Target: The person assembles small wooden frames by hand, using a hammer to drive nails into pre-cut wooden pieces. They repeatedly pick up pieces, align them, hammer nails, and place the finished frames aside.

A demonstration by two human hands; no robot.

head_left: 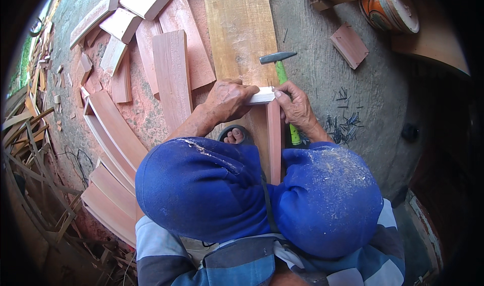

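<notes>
**Pale wooden piece [260, 97], 1 item, held at a corner joint**

Position: beyond the blue-clad knees [330, 185], above the long tan plank [237, 29], meeting the far end of 1 reddish strip [274, 140]. Thin nails [270, 83] stand up at its right end; exact count unclear.

Hands, 2: left hand [228, 100] curled round the piece's left end, thumb side toward the joint; right hand [298, 105] pinching at the right end, fingertips close by the nails.

Tool: 1 hammer [278, 58], dark head, bright green handle passing beneath the right hand, ungripped.

Hazards, as judged: the piece could slip out of line with the strip if either hand slackened. A nail set so near the end could split the narrow wood. Fingertips beside the nails could be struck by a stray blow. The right arm, sweeping aside, could scatter the loose nails [347, 127].

Containers: 1 orange-and-white bucket [388, 14], upper right, partly cut off by wood; contents cannot be told. The loose nails have no holder, lying directly on the concrete floor [317, 44] beyond the right knee.
</notes>
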